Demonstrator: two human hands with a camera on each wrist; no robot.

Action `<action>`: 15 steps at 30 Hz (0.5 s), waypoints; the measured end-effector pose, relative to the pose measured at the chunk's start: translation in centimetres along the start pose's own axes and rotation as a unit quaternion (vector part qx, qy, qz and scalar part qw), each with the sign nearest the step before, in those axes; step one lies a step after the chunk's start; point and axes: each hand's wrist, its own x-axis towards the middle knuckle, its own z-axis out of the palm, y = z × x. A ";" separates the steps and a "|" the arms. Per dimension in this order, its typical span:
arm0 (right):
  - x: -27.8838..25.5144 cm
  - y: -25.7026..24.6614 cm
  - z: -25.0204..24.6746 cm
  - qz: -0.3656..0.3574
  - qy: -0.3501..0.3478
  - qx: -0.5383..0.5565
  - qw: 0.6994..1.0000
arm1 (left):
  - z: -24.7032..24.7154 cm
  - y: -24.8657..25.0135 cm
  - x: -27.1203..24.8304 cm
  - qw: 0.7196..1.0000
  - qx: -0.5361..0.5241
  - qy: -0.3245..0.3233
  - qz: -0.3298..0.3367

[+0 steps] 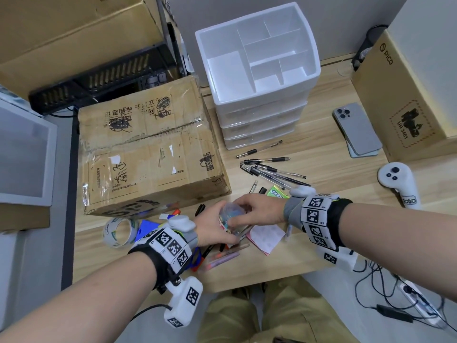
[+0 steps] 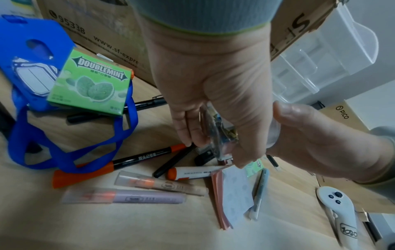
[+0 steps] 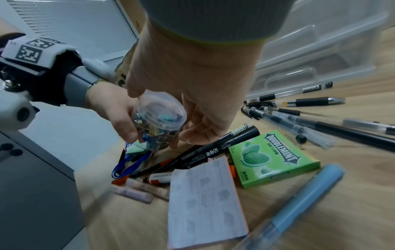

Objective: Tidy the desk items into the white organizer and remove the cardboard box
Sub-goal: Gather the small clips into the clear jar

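Note:
A small clear round tub of clips (image 1: 232,214) hangs just above the desk's front edge, and both hands hold it. My left hand (image 1: 210,226) grips its lower body from the left. My right hand (image 1: 257,211) curls thumb and fingers round the lid (image 3: 158,116). The white organizer (image 1: 267,99) stands at the back with its top compartments bare. The taped cardboard box (image 1: 148,149) lies to its left. Black pens (image 1: 269,169), a green gum pack (image 3: 273,159), markers (image 2: 141,157), highlighters (image 2: 149,197) and a pink note pad (image 1: 267,235) lie scattered beneath.
A tape roll (image 1: 118,231) and a blue lanyard card holder (image 2: 32,59) lie at the front left. A phone (image 1: 356,129), a white controller (image 1: 398,179) and a PICO carton (image 1: 400,95) sit on the right. Cables hang off the desk's right edge.

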 end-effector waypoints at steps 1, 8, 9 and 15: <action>0.0 0.0 0.0 0.005 0.006 -0.023 1.000 | 0.1 0.2 0.1 1.000 0.002 0.000 0.001; -0.3 -0.9 -0.5 0.121 -0.013 -0.133 0.984 | 0.6 0.0 0.6 1.000 0.017 -0.007 -0.004; -0.3 -0.8 -0.4 0.117 -0.008 -0.134 0.984 | 0.6 0.1 0.6 1.000 0.011 -0.005 -0.004; -0.5 -0.1 0.0 0.005 0.042 -0.117 0.992 | 0.3 0.6 0.7 1.000 0.001 -0.019 -0.010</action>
